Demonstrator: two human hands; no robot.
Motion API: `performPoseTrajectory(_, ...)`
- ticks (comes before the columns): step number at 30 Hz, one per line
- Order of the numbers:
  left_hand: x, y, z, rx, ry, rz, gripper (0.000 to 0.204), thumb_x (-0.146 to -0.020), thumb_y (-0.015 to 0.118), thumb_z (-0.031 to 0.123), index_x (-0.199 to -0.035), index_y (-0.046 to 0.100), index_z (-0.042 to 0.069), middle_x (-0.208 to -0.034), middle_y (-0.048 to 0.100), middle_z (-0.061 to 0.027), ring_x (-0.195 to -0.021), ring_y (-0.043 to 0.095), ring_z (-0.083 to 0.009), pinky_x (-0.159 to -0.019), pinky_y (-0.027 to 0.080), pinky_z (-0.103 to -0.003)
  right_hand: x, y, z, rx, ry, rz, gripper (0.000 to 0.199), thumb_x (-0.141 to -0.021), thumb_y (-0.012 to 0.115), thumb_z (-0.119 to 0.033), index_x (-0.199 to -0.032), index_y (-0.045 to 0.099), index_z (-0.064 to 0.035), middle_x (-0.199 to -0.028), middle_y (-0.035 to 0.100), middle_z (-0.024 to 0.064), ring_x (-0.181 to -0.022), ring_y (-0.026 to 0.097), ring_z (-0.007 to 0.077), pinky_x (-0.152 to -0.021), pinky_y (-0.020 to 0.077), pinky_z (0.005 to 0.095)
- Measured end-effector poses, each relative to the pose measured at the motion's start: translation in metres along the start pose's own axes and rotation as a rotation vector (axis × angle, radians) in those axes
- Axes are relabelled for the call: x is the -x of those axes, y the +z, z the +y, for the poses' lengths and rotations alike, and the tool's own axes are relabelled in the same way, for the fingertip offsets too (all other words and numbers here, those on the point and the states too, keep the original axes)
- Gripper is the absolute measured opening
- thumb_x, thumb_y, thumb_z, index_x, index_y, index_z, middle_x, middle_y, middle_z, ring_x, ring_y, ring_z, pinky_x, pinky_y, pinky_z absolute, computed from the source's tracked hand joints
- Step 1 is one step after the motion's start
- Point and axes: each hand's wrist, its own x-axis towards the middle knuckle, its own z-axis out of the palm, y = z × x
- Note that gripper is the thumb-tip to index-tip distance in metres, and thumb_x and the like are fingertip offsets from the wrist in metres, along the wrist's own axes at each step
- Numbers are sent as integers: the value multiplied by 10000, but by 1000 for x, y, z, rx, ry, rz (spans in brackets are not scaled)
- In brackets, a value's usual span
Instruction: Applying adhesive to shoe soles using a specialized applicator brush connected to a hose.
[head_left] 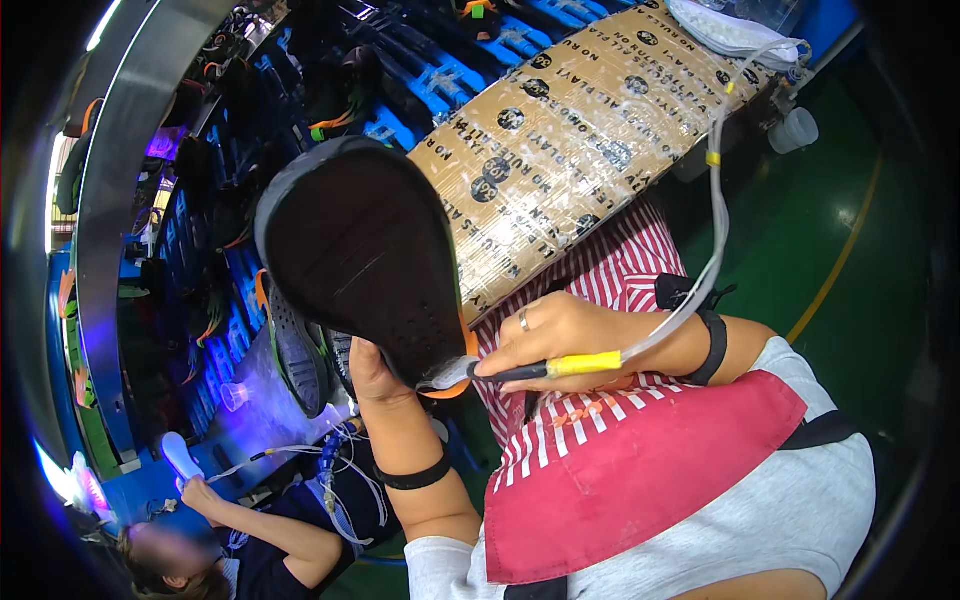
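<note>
At the lower right of the frame, a pale grey short-sleeved shirt is worn, partly covered by a crimson apron — striped in white toward the middle. A black band is worn on the left forearm, a dark wristband and silver-coloured ring on the right hand's side.

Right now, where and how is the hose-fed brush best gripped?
Probably the brush by its straight black handle, pen-style, coming from the person's right: its pale tip points left at the dark shoe, and the hose trails off right. The right hand holds it pen-style.
</note>
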Motion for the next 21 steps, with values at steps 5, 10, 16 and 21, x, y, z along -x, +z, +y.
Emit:
performPoseTrajectory(5,-3,26,17,-61,-5,-26,681,-776,616,348,-1284,348,-16,-1210,485,-195,-1085,510,-310,-916,424,-418,2,-7,-1,-61,-19,-155,259,-726,676,-171,-970,634,-95,-704,568,108,-622,562,269,-547,450,333)
performPoseTrajectory(10,-7,38,29,-142,-128,-58,586,-799,607,331,-1191,444,-74,-1133,542,-168,-1016,550,-237,-877,430,-332,2,4,10,246,-114,99,340,-670,720,-103,-997,629,-79,-675,544,63,-575,557,217,-511,452,296)
performPoseTrajectory(16,-10,42,34,-313,-348,-96,459,-869,516,281,-1144,490,-86,-1003,602,-139,-877,586,-173,-794,450,-276,3,-4,4,112,-109,-86,296,-703,683,-85,-994,633,-85,-701,560,71,-605,568,226,-526,456,306)
performPoseTrajectory(21,-16,48,34,-305,-460,-154,458,-876,512,278,-1163,485,-78,-982,605,-124,-843,582,-149,-769,455,-260,6,4,17,226,-98,17,284,-703,688,-75,-980,630,-60,-657,553,77,-539,546,234,-501,452,306)
